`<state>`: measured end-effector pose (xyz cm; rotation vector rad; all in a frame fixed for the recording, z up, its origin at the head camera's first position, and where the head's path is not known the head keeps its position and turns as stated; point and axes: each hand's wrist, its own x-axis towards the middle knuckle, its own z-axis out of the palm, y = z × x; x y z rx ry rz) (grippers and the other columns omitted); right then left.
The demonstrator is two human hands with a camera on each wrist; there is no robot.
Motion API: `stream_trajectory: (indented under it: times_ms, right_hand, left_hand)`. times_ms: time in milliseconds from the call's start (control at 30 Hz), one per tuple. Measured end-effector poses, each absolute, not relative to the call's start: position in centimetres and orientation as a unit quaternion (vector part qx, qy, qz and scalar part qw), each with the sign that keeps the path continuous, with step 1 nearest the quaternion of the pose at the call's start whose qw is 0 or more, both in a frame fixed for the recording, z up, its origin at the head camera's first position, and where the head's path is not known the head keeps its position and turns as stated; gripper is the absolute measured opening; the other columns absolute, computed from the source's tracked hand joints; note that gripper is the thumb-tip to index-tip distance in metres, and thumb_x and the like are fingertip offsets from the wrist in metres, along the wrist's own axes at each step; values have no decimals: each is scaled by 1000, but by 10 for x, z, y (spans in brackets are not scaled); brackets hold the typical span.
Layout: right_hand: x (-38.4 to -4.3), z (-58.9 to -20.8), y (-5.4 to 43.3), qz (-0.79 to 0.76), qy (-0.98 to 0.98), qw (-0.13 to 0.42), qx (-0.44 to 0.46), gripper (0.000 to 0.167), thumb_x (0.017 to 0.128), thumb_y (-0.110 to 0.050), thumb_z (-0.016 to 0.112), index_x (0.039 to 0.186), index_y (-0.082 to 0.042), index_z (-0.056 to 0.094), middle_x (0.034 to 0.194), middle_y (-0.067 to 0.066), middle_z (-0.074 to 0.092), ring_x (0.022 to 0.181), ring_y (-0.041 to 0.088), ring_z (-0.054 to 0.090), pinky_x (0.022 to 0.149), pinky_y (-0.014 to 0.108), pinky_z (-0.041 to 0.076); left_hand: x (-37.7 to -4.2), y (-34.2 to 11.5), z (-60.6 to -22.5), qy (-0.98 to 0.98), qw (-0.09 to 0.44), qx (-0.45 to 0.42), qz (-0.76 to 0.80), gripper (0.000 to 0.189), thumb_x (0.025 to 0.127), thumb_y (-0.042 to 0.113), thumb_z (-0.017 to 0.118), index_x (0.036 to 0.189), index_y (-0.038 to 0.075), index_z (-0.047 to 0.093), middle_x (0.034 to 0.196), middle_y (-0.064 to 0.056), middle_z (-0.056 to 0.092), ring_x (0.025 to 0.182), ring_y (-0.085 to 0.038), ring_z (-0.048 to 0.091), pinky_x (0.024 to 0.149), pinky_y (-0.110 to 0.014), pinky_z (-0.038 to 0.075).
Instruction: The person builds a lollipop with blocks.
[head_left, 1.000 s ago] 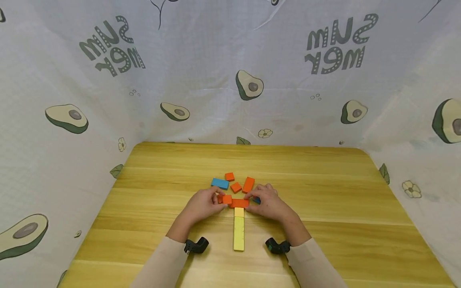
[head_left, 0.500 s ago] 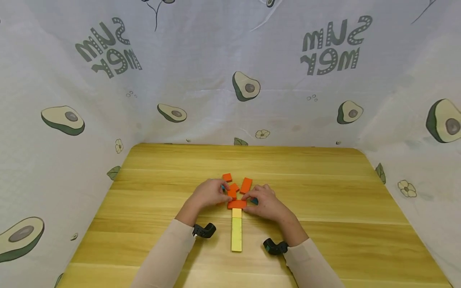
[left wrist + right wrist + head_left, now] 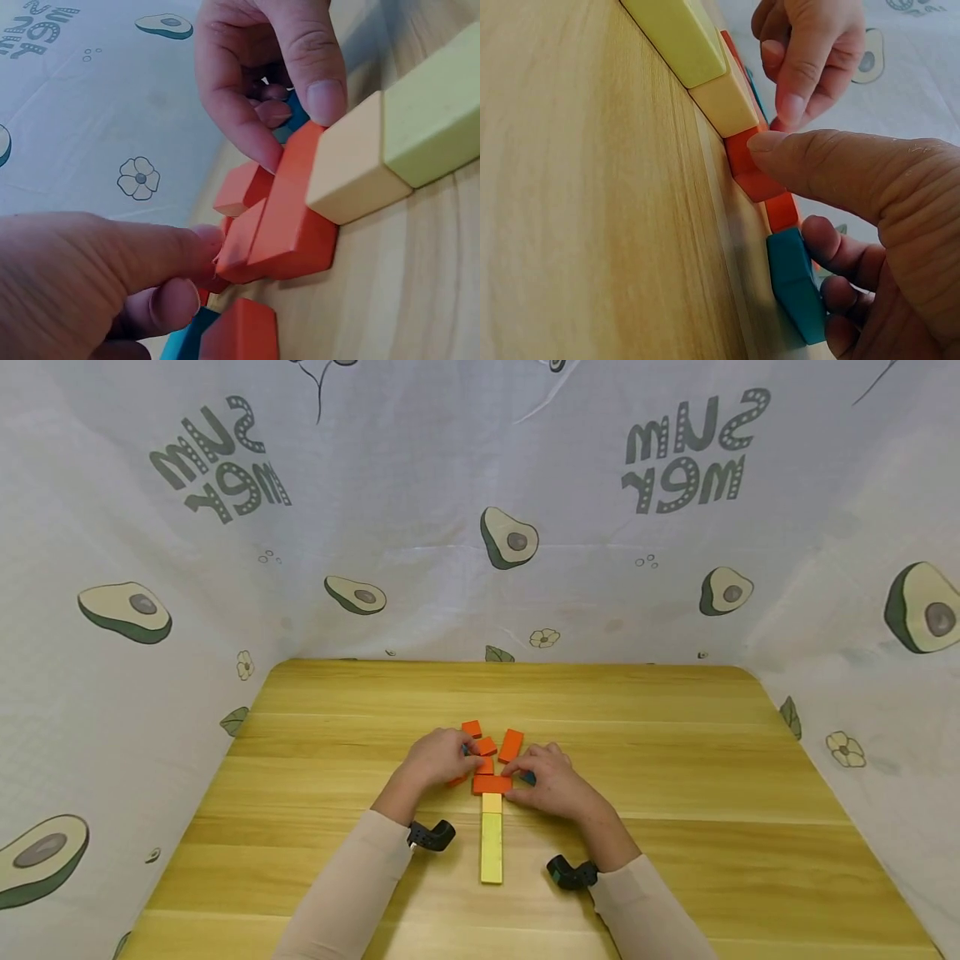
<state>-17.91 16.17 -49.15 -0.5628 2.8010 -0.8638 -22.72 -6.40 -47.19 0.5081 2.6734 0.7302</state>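
An orange rectangular block (image 3: pixel 491 785) lies crosswise at the far end of a cream block (image 3: pixel 491 803) and a long yellow-green block (image 3: pixel 491 848), which line up lengthwise. My right hand (image 3: pixel 553 781) holds its right end between thumb and index finger; the thumb (image 3: pixel 769 142) rests on the near side. On its far side, flush against it, sits a small orange square block (image 3: pixel 241 241). My left hand (image 3: pixel 438 758) pinches this small block at its left edge, thumb in front. The left index fingertip is partly hidden behind the thumb in the left wrist view.
Beyond the hands lie orange square blocks (image 3: pixel 471 728) and an orange oblong block (image 3: pixel 511 745). A blue block (image 3: pixel 795 285) stands under the right hand's curled fingers. Another blue block (image 3: pixel 186 335) and an orange one (image 3: pixel 241 331) lie beneath the left hand. A printed curtain (image 3: pixel 420 527) backs the wooden table (image 3: pixel 675 735).
My left hand has carried the small orange block from left of the crosswise block to its far side and set it against it. The right hand stays at the crosswise block's right end.
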Motion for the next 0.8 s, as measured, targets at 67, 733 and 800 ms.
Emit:
stream_trajectory:
  times_ms: [67,733,800]
  right_hand:
    - [-179,-492,162,-288,936,78,-187,21,85,-32,84,104,-27,76,97,-5,59,91,17,40,83,40,29]
    - [-180,-491,160,-286,936,83,-184,20,86,-31,83,104,-27,76,103,-3,61,93,18,41,85,42,30]
    - [-180,-491,160,-288,936,83,-184,21,85,-31,84,104,-27,77,101,-4,60,93,18,41,85,42,30]
  left_hand:
    - [-227,-64,-473,942,151,176,244,23,95,40,72,103,19,76,77,5,68,63,-13,53,58,-28,42]
    - [-225,-69,-483,941,127,174,261,21,94,44,73,102,25,78,99,3,76,72,-12,58,66,-30,47]
    - [-224,-70,-483,941,125,175,263,21,93,43,73,101,25,78,98,3,76,70,-12,58,66,-30,46]
